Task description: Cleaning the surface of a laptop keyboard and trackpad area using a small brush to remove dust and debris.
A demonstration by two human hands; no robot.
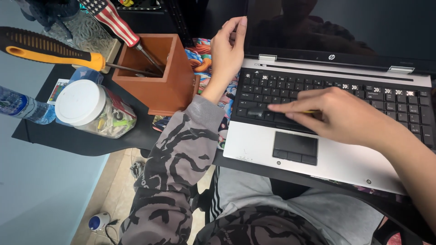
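Observation:
A silver laptop (254, 145) with a black keyboard (399, 109) lies open on the dark desk, its screen (372, 22) dark. My left hand (227, 50) grips the left edge of the screen, fingers curled round the corner. My right hand (340, 113) rests over the keyboard's lower rows, pinching a thin yellowish tool (311, 111) whose tip is blurred near the left keys. The touchpad (295, 146) sits just below my right hand.
A wooden tool holder (168, 86) with two screwdrivers (50, 47) stands left of the laptop. A clear jar with a white lid (91, 109) and a water bottle (22, 106) lie further left. A colourful mat (202, 56) lies under the laptop. My lap sits below the desk edge.

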